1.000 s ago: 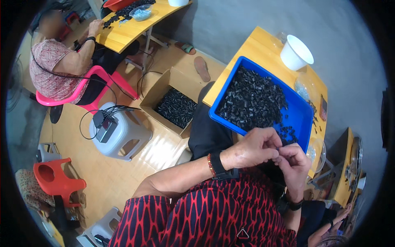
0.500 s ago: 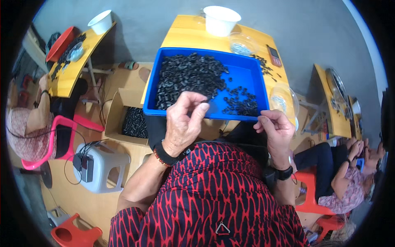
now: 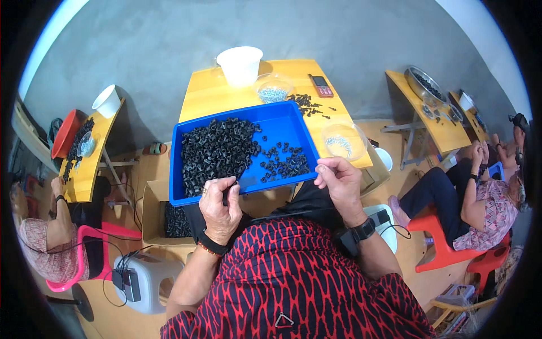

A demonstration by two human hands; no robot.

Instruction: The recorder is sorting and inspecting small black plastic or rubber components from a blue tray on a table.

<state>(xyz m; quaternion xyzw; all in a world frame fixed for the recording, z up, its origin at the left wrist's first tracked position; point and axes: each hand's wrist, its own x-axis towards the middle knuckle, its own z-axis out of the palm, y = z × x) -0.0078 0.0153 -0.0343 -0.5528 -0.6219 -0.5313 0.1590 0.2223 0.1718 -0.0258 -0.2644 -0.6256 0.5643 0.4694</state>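
Observation:
A blue tray lies partly on the yellow table and reaches over my lap. A large heap of small black plastic parts fills its left side; a smaller scatter of black parts lies at the right. My left hand is at the tray's near edge, thumb and fingers closed in a pinch; what is between them is too dark and small to make out. Just outside the near right corner, my right hand pinches with thumb and forefinger; anything held there is hidden.
On the yellow table are a white bucket, clear bowls of small metal pieces, black screw-like parts and a phone. A cardboard box stands on the floor. People sit at side tables left and right.
The view has tilted, so the table and tray appear lower and further left. My left hand has drawn slightly back from over the tray's near rim. Both hands remain pinched.

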